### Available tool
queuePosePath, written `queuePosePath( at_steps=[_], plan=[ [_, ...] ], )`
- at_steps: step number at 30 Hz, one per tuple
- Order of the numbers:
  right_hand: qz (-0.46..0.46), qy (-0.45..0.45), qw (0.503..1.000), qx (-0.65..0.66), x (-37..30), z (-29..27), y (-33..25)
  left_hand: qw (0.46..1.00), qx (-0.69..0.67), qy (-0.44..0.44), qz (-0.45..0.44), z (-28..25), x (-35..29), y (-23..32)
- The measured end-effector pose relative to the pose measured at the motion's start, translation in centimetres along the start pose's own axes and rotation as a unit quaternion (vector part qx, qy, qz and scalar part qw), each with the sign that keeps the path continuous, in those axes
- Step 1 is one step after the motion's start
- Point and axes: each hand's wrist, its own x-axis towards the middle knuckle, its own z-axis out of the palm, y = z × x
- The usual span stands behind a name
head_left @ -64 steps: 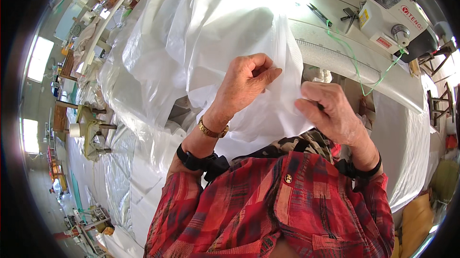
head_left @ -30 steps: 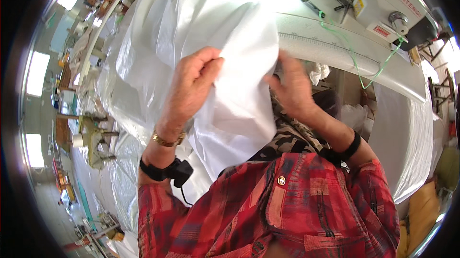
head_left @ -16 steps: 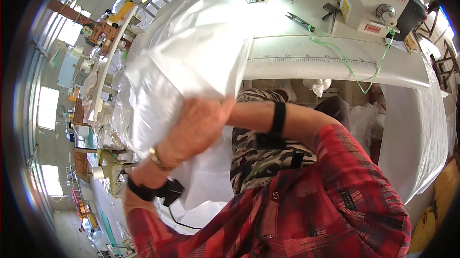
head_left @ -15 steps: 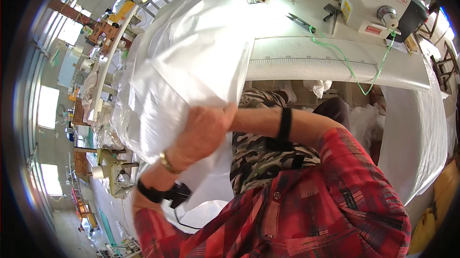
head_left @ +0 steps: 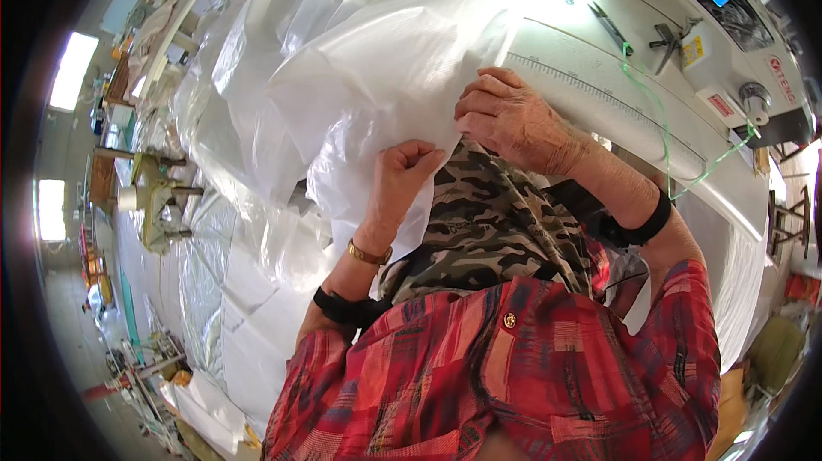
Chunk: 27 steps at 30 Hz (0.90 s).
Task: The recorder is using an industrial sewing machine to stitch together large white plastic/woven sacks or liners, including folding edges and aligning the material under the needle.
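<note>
A large sheet of thin, glossy white plastic [head_left: 360, 67] spreads over the left of the sewing table and hangs down toward my lap. With thumb and fingers pinched together, my left hand [head_left: 402, 178] grips the sheet close to its right edge. My right hand [head_left: 514, 118] is curled on that same edge a little farther up and to the right, its fingertips closed on the plastic. Just past it lies the table's printed ruler strip [head_left: 582, 89]. The sheet's far end runs up into the bright light by the sewing machine [head_left: 728, 41].
Small thread snips [head_left: 610, 26] tied to a green cord [head_left: 655, 101] lie on the machine bed. More white plastic hangs at the right [head_left: 741, 290]. A wooden stool with a cloth-covered seat [head_left: 158, 200] stands at the left, beside heaped clear film [head_left: 282, 247].
My hands, formerly overlapping, have separated; the right has moved up and right along the sheet's edge. The view has swung, so the machine sits farther right.
</note>
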Motion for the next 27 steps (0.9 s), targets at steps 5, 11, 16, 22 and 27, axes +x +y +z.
queuePosePath(
  at_steps=[5, 11, 16, 22, 27],
  plan=[
    [-0.046, -0.022, 0.999, 0.003, 0.0, 0.8, -0.2, 0.991, -0.053, -0.047, -0.112, -0.8, -0.6, 1.4],
    [-0.055, -0.031, 0.998, 0.015, 0.0, 1.5, -0.2, 0.987, -0.048, -0.091, -0.123, -1.1, -0.5, 2.0],
    [-0.069, -0.047, 0.996, 0.007, 0.5, 1.7, -0.3, 0.982, -0.093, -0.098, -0.134, -1.2, -0.7, 2.2],
    [-0.083, -0.072, 0.994, -0.017, 1.0, 1.8, -0.8, 0.986, 0.143, -0.085, -0.032, -1.4, -2.0, 1.8],
    [-0.071, -0.075, 0.995, -0.014, 1.1, 1.4, -1.1, 0.789, 0.460, 0.084, 0.399, 0.8, -4.6, 4.8]
  ],
)
